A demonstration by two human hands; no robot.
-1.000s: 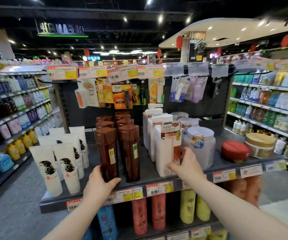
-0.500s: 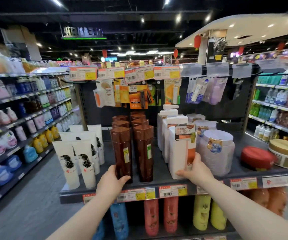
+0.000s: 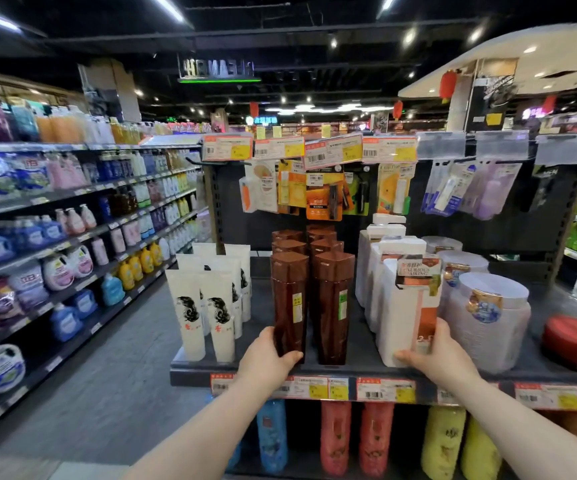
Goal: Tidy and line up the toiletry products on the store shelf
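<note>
On a dark store shelf [image 3: 360, 368], the left hand [image 3: 263, 362] grips the front brown bottle [image 3: 289, 303]; right of that bottle, the right hand [image 3: 443, 358] grips a white boxed product [image 3: 401, 320].

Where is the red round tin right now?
The red round tin lies at the shelf's far right, beside the clear jar, right of the right hand.

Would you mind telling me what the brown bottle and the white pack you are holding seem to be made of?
Brown bottle: probably glossy, translucent plastic; light streaks run down its dark body under a duller brown cap. White pack: likely matte white plastic with a printed card sleeve, though the blur leaves that open.
</note>
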